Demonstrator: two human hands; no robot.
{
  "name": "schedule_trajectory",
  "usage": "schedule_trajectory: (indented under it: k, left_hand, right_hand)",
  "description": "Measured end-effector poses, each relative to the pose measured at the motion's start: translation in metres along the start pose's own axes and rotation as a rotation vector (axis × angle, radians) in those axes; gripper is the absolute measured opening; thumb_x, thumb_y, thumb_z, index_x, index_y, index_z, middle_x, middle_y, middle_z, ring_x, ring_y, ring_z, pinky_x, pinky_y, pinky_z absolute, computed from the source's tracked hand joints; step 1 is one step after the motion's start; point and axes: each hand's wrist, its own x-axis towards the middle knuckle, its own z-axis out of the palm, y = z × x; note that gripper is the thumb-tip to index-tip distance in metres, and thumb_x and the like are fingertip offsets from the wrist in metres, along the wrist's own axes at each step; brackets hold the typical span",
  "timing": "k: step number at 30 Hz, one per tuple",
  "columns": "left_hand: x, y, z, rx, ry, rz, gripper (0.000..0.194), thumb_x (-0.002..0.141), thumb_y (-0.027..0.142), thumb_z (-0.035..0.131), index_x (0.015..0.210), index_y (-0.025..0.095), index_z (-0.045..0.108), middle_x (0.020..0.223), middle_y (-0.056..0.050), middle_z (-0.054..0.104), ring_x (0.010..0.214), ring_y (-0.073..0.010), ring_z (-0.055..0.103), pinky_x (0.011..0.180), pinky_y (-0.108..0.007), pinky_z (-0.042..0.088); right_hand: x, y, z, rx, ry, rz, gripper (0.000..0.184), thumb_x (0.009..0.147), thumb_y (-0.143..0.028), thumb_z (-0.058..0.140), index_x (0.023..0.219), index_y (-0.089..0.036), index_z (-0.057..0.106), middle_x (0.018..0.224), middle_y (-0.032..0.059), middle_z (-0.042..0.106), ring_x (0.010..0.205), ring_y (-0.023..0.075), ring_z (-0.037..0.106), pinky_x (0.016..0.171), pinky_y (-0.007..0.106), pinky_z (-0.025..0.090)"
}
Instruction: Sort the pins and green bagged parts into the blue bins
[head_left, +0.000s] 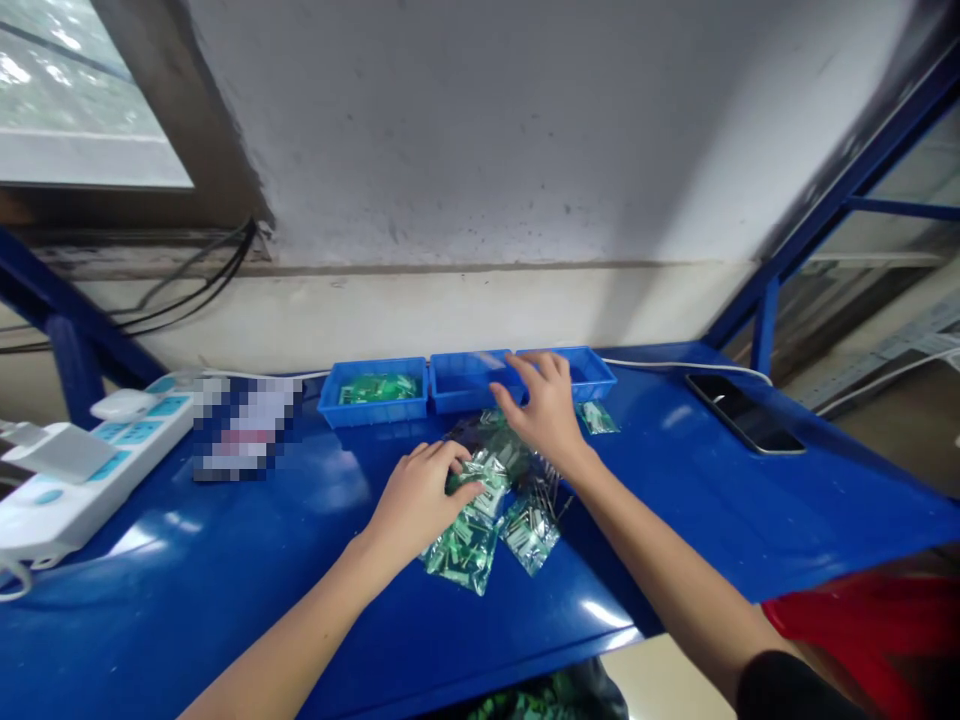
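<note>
My left hand [426,492] rests over a pile of small clear packets [469,540] with green and white pieces inside. Its thumb and fingers are apart and touch the packets; the fingertips are partly hidden. Fingers spread, my right hand [546,405] is raised at the front of the middle blue bin [465,402] and holds nothing I can see. A pale, blurred sliver [491,360] shows over that bin, left of the fingertips. Several metal screws or pins [551,490] lie in or among the packets, beneath my right wrist.
Green pieces fill the left blue bin [375,413]; the right blue bin [592,383] stands beside the middle one. One packet [598,417] lies apart. A phone [742,412] is at right, a white power strip [82,470] at left. Blue frame bars flank the table [300,560].
</note>
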Motion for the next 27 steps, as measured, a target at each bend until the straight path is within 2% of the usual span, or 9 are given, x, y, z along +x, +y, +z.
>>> schedule_trajectory:
  k: [2,4,8,11,14,18,20,23,27]
  left_hand:
    - [0.001,0.001,-0.002,-0.066,0.031,-0.038,0.011,0.077,0.030,0.060,0.084,0.022,0.057,0.072,0.001,0.061,0.066,-0.0176,0.056,0.059,-0.027,0.040]
    - [0.002,0.003,-0.006,-0.116,0.099,-0.065,0.007,0.079,0.028,0.058,0.079,0.021,0.055,0.064,0.003,0.058,0.056,-0.0138,0.052,0.054,-0.024,0.037]
    - [0.001,0.006,-0.010,-0.284,0.223,-0.103,0.012,0.083,0.031,0.055,0.078,0.021,0.052,0.059,0.005,0.052,0.045,-0.0097,0.046,0.048,-0.022,0.036]
    - [0.000,0.006,-0.006,-0.428,0.324,-0.038,0.010,0.085,0.029,0.053,0.082,0.020,0.050,0.076,0.000,0.057,0.063,-0.0122,0.059,0.059,-0.023,0.046]
    - [0.000,0.007,-0.004,-0.435,0.418,0.112,0.005,0.085,0.022,0.054,0.082,0.020,0.050,0.093,-0.004,0.056,0.089,-0.0162,0.059,0.075,-0.026,0.050]
    - [-0.003,0.010,-0.007,-0.334,0.377,0.228,0.003,0.084,0.018,0.054,0.082,0.020,0.053,0.089,-0.004,0.055,0.088,-0.0166,0.057,0.076,-0.027,0.047]
    - [-0.004,0.012,-0.009,-0.295,0.304,0.220,0.003,0.085,0.020,0.053,0.084,0.020,0.056,0.088,-0.003,0.058,0.086,-0.0169,0.058,0.077,-0.028,0.045]
    - [-0.004,0.012,-0.009,-0.326,0.208,0.064,0.012,0.087,0.031,0.050,0.091,0.022,0.058,0.088,-0.003,0.061,0.084,-0.0179,0.059,0.074,-0.028,0.044]
    - [-0.001,0.002,-0.005,-0.485,0.134,-0.146,0.032,0.089,0.047,0.043,0.098,0.021,0.060,0.088,-0.004,0.063,0.085,-0.0197,0.058,0.075,-0.029,0.043]
  right_hand:
    - [-0.016,-0.004,0.009,0.039,-0.095,0.055,0.031,0.082,-0.035,0.056,0.105,-0.017,0.064,0.096,0.0117,0.062,0.098,0.0275,0.050,0.086,0.043,0.040]
    - [-0.026,-0.011,0.010,0.139,-0.177,0.131,0.026,0.085,-0.034,0.052,0.099,-0.017,0.066,0.082,0.0079,0.064,0.085,0.0225,0.055,0.080,0.037,0.041]
    - [-0.028,-0.025,0.003,0.416,-0.356,0.271,0.030,0.089,-0.038,0.045,0.093,-0.018,0.067,0.056,-0.0023,0.057,0.051,0.0113,0.049,0.054,0.025,0.037]
    - [-0.028,-0.033,0.002,0.644,-0.463,0.375,0.040,0.091,-0.045,0.039,0.087,-0.018,0.068,0.048,-0.0042,0.051,0.044,0.0094,0.045,0.048,0.023,0.035]
    - [-0.030,-0.038,0.004,0.889,-0.527,0.550,0.041,0.089,-0.049,0.039,0.086,-0.017,0.066,0.046,-0.0043,0.051,0.042,0.0092,0.046,0.045,0.023,0.037]
    - [-0.031,-0.040,0.006,1.137,-0.404,0.671,0.020,0.077,-0.038,0.061,0.085,-0.020,0.060,0.053,-0.0072,0.050,0.047,0.0079,0.048,0.050,0.023,0.042]
    - [-0.031,-0.040,0.006,1.181,-0.316,0.685,0.023,0.074,-0.033,0.064,0.094,-0.022,0.058,0.055,-0.0088,0.046,0.050,0.0080,0.048,0.054,0.023,0.044]
    - [-0.032,-0.040,0.006,1.129,-0.260,0.691,0.036,0.073,-0.029,0.064,0.108,-0.023,0.055,0.061,-0.0073,0.049,0.054,0.0091,0.048,0.056,0.025,0.044]
    - [-0.032,-0.041,0.001,0.989,-0.252,0.572,0.020,0.077,-0.026,0.058,0.096,-0.022,0.059,0.071,-0.0021,0.057,0.060,0.0110,0.052,0.058,0.027,0.045]
